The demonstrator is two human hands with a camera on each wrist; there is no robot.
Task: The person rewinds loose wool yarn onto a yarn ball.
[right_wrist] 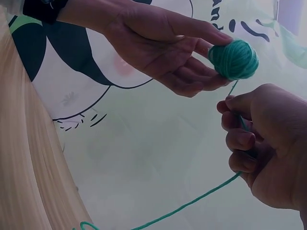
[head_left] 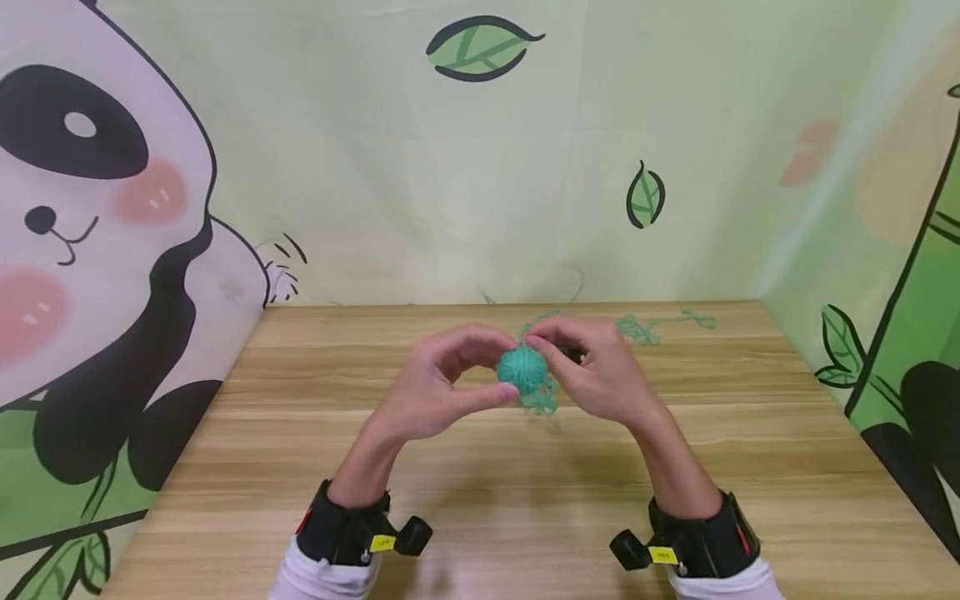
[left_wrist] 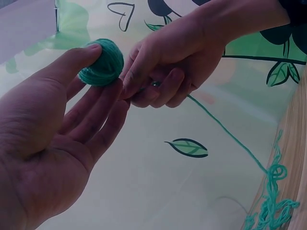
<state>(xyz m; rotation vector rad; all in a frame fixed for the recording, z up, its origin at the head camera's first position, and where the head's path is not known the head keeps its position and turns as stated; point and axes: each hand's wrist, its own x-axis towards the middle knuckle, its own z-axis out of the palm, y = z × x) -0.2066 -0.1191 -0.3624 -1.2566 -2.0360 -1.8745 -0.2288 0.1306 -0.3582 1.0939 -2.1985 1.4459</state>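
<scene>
While both hands work above a wood-grain table (head_left: pixel 525 492), the head view shows its far edge running straight along the foot of a pale green printed backdrop (head_left: pixel 345 167). A panda (head_left: pixel 90 225) is printed beyond the table's left edge, a large leaf (head_left: pixel 483 54) and a small leaf (head_left: pixel 646 196) above the far edge, and black and green shapes beyond the right edge. The left hand (head_left: pixel 438 387) grasps a turquoise yarn ball (head_left: pixel 522 371) between thumb and fingers; the right hand (head_left: pixel 600 367) pinches just beside the ball's upper side. Loose yarn (head_left: pixel 640 330) lies near the far edge, towards the far right corner. Each wrist bears a black strap, as on the left (head_left: pixel 341 525), above a white sleeve (head_left: pixel 330 579).

In the left wrist view, the yarn ball is raised against the backdrop, the thumb on one side and fingers beneath. A taut strand (left_wrist: pixel 225 127) runs from the right hand to the loose yarn, heaped beside the table's edge.

In the right wrist view, the strand leaves the underside of the yarn ball, passes through the right hand's curled fingers, which clasp it, and slants down towards the table's edge. The printed backdrop fills the space behind both hands.
</scene>
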